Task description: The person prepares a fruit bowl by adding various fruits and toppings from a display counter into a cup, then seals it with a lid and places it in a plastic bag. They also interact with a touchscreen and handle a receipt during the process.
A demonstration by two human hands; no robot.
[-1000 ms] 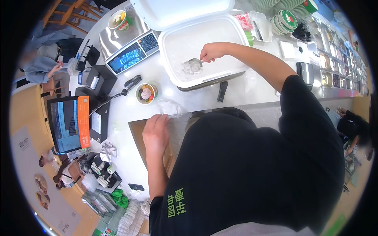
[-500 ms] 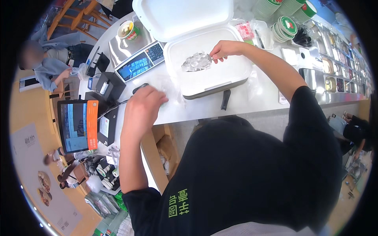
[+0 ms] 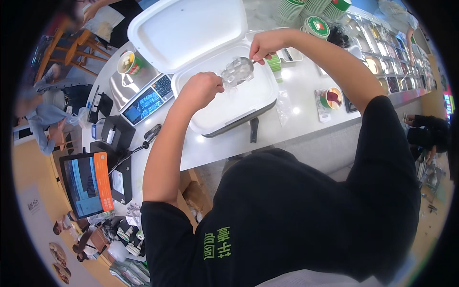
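Observation:
My right hand (image 3: 262,50) is closed on the handle of a metal scoop (image 3: 247,68), tilted over a white lidded box (image 3: 270,95). On and below the scoop are clear, glassy chunks of ice (image 3: 234,75). My left hand (image 3: 203,90) has come in over the box's left side, its fingers pinched together beside the ice. What lies between those fingers is too small to make out. The box's white lid (image 3: 189,28) is raised and leans away at the back.
A scale (image 3: 148,101) stands left of the box, a filled paper cup (image 3: 129,63) on its metal plate. A scanner (image 3: 153,131) and black-handled tool (image 3: 254,130) lie nearer. Right are a dessert cup (image 3: 331,98), cup stacks (image 3: 290,10) and topping trays (image 3: 377,36).
My left hand has moved from above the counter beside the scale to the ice, its fingers now pinched there. The scoop stays in my right hand. The whole view has shifted.

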